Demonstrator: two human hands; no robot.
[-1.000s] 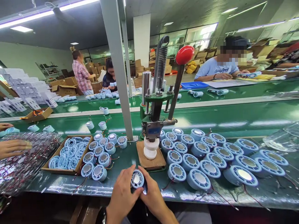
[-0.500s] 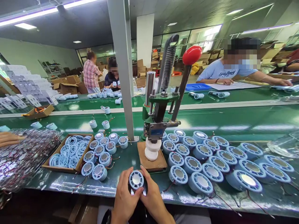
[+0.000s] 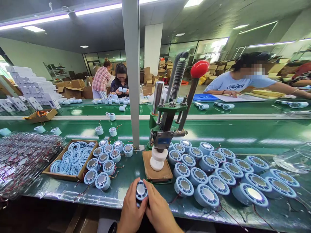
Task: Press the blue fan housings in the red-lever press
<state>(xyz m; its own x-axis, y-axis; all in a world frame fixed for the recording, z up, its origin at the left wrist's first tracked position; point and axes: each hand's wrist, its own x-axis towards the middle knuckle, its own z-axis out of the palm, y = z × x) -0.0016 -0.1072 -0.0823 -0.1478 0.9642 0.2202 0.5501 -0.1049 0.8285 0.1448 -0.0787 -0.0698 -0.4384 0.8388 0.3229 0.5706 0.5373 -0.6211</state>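
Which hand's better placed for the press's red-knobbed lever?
Right, I'd say: the right hand is nearer the red knob than the left hand. Both hold the blue part, so the right would first need freeing.

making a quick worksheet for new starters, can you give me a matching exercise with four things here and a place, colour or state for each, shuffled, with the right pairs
1. knob
2. rings
3. round part
4. block

A. held between the left hand and the right hand
B. white, over a brown board
C. red, atop a lever
D. heaped in a cardboard box

Pairs: 1-C, 2-D, 3-A, 4-B
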